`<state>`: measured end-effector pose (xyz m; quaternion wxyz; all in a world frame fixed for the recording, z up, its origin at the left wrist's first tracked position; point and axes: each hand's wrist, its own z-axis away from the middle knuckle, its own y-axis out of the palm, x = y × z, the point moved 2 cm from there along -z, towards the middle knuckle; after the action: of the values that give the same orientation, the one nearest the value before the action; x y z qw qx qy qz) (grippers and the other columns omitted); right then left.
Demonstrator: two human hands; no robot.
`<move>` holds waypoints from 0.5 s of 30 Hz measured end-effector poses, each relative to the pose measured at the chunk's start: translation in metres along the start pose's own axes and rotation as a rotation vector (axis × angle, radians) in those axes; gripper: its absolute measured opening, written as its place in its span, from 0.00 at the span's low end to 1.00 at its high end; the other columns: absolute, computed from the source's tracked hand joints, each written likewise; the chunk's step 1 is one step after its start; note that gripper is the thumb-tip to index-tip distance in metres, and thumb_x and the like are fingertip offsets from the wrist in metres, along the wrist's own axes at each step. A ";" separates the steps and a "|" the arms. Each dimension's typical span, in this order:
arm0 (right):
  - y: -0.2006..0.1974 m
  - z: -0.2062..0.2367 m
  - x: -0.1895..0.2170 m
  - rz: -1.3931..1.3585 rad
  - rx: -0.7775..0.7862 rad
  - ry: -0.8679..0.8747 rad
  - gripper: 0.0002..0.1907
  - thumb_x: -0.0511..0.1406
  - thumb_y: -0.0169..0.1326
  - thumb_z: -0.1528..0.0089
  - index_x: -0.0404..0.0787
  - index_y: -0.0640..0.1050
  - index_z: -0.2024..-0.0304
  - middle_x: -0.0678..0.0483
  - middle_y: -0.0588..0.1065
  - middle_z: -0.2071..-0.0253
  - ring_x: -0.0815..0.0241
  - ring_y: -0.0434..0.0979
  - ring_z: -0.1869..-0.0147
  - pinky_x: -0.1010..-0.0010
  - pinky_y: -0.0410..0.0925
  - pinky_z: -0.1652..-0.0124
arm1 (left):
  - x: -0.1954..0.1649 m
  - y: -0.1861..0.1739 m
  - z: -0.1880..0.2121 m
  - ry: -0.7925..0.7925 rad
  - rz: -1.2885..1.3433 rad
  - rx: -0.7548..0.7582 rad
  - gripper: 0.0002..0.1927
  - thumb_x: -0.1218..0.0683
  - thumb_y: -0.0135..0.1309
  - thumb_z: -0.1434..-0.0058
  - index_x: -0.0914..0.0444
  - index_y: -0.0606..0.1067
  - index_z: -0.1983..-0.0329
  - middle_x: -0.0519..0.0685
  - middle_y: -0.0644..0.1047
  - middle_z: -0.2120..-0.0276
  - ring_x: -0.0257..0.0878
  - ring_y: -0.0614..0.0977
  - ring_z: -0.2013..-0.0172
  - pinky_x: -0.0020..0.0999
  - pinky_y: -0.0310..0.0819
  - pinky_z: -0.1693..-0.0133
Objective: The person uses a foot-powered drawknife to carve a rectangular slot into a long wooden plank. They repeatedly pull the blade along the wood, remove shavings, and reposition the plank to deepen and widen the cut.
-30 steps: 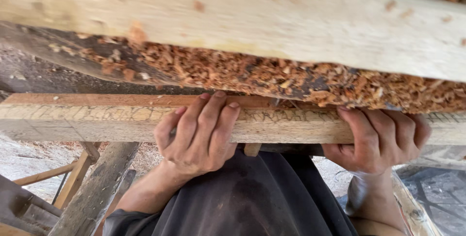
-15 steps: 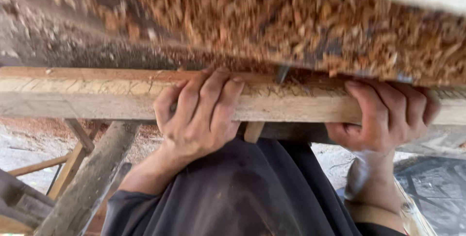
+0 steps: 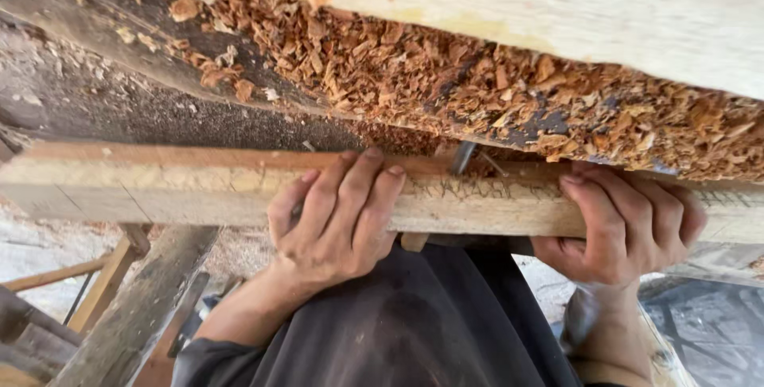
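Left hand: the left hand (image 3: 338, 220) is curled over the near face of the wooden plank (image 3: 199, 192), 4 fingers (image 3: 358, 188) laid flat up its side to the top edge, thumb tucked beneath; closed on the plank.
Right hand: the right hand (image 3: 629, 224) wraps the same plank further along, fingers folded over the front face, also closed on it.
Plank position: it runs level across the view, just in front of the person's dark shirt (image 3: 414, 323), with both hands well apart on it.
Doing it well: a judgement only; with 2 grips spaced like this, even pressure from both sides should keep the plank from twisting, and fingertips are best kept off the top edge where the metal pin (image 3: 463, 158) stands.
Plank material: pale sawn timber, squared edges, a reddish strip along the top, faint pencil-like lines across the face.
Shavings: a thick drift of orange-brown wood shavings (image 3: 477, 92), curled and flaky, lies on the dark rough slab (image 3: 119, 76) behind.
Upper beam: a broad pale beam (image 3: 557, 5), smooth and light, crosses above.
Below: weathered grey timber props (image 3: 135, 307) slant downward at the left.
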<state>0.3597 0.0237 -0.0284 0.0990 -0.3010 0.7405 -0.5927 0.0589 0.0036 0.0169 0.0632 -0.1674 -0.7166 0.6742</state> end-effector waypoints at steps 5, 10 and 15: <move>-0.002 -0.004 0.001 -0.010 0.110 0.060 0.17 0.51 0.55 0.37 0.48 0.83 0.63 0.57 0.83 0.65 0.55 0.78 0.58 0.56 0.66 0.47 | -0.001 0.001 0.000 -0.009 -0.009 0.008 0.12 0.54 0.49 0.27 0.57 0.79 0.45 0.46 0.83 0.50 0.38 0.84 0.52 0.37 0.62 0.43; -0.004 -0.002 0.004 -0.047 0.098 0.073 0.24 0.57 0.48 0.37 0.47 0.82 0.63 0.58 0.81 0.65 0.57 0.76 0.59 0.57 0.64 0.48 | -0.010 0.004 0.001 -0.009 -0.030 -0.007 0.10 0.53 0.50 0.26 0.56 0.78 0.47 0.44 0.83 0.52 0.36 0.83 0.53 0.36 0.60 0.44; -0.006 0.001 0.003 -0.043 0.153 0.109 0.18 0.51 0.50 0.35 0.49 0.82 0.61 0.59 0.83 0.61 0.56 0.78 0.54 0.55 0.64 0.43 | -0.009 0.004 0.001 0.012 -0.016 0.000 0.12 0.54 0.49 0.28 0.57 0.78 0.46 0.45 0.83 0.52 0.36 0.83 0.53 0.36 0.60 0.44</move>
<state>0.3592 0.0206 -0.0222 0.0685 -0.2759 0.6908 -0.6648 0.0679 -0.0005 0.0138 0.0728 -0.1658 -0.7173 0.6728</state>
